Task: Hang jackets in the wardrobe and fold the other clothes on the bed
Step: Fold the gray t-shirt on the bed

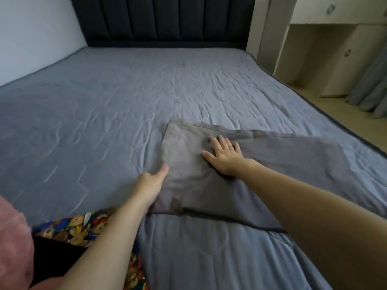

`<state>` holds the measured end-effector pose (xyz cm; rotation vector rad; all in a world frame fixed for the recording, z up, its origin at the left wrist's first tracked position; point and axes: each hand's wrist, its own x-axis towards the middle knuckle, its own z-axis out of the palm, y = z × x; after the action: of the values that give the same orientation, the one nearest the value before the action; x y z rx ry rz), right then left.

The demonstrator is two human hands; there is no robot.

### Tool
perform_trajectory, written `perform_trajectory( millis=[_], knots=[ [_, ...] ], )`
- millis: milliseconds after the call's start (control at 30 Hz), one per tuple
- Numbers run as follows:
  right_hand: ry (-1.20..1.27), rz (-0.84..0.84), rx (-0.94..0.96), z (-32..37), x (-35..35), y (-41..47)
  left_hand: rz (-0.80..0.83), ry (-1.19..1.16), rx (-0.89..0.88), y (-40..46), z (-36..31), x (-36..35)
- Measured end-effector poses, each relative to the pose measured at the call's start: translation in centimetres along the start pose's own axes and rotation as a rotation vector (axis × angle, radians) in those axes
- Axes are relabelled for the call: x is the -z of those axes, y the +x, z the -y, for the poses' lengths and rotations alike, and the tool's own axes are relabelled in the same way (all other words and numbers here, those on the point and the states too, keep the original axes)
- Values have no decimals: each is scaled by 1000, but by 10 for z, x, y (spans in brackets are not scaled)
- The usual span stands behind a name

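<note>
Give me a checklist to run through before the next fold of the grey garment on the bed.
1. Grey garment lies flat on the bed: ok, only light creases.
2. Right hand pins the cloth, palm down with fingers spread: ok.
3. Left hand is at the garment's left edge, ready to lift: ok, though whether it grips the edge: cannot tell.
4. Far end of the garment, toward the right side of the bed, is straight: cannot tell, the right forearm hides part.
5. Patterned cloth near the left arm lies apart from the grey garment: ok.
</note>
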<state>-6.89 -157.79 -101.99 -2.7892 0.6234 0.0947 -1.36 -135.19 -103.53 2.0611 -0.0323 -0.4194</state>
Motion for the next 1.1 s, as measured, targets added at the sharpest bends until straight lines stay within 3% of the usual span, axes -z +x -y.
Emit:
perform_trajectory(
  millis=[100,300,467,633,733,933,1100],
  knots=[
    [-86,-22,36,16,3,59,22,19,-49,11,16,-1],
    [29,-62,17,65,16,128,132,-42,-49,24,18,0],
    [54,-50,61,82,34,98,279,-98,-61,10,9,12],
    [256,-113,149,80,114,18,421,-83,20,-43,-30,42],
    [493,-239,185,68,171,-34,535,-119,12,-88,-73,58],
    [890,-645,97,36,284,-130,658,11,-256,-187,-198,90],
    [1093,-851,57,21,374,-198,751,76,-438,-269,-302,124]
  ],
)
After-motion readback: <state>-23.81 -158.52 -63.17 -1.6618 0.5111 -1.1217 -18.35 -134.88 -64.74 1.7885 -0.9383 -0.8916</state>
